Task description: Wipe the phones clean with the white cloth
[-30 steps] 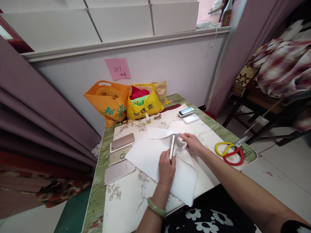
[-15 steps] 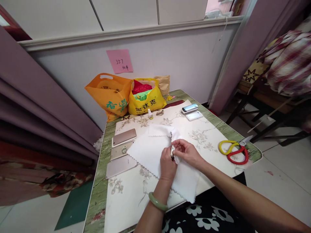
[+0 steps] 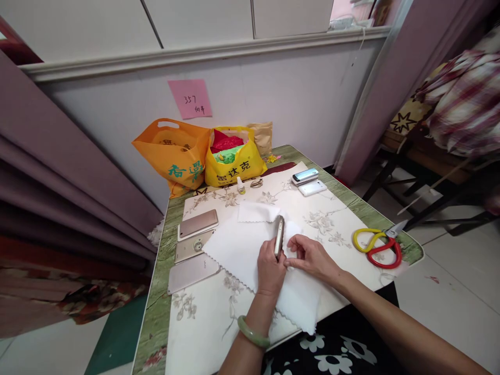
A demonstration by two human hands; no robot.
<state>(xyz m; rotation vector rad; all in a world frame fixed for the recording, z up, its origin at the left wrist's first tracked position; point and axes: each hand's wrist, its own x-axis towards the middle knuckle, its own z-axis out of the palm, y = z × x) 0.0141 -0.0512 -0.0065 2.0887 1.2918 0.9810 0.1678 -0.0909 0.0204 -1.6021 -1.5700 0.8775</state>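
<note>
My left hand (image 3: pixel 270 266) is closed round the lower end of a mobile phone (image 3: pixel 279 238), which stands on its narrow side with the edge facing me. Just right of it, my right hand (image 3: pixel 314 259) has its fingers bent and closed on a fold of white cloth (image 3: pixel 242 242) beside the phone. The cloth has zigzag-cut edges and lies spread under both hands, hanging toward my lap. Part of the phone's faces is hidden by my fingers and the cloth.
Several phones (image 3: pixel 195 272) lie at the left, and two more (image 3: pixel 312 187) at the back right. Scissors (image 3: pixel 385 247) rest near the right edge. A small bottle (image 3: pixel 240 186), an orange bag (image 3: pixel 172 151) and a yellow bag (image 3: pixel 236 166) stand at the back.
My right hand has moved down and right, away from the phone's top. More of the phone's edge shows now, with the cloth off it. My left hand keeps hold of the phone.
</note>
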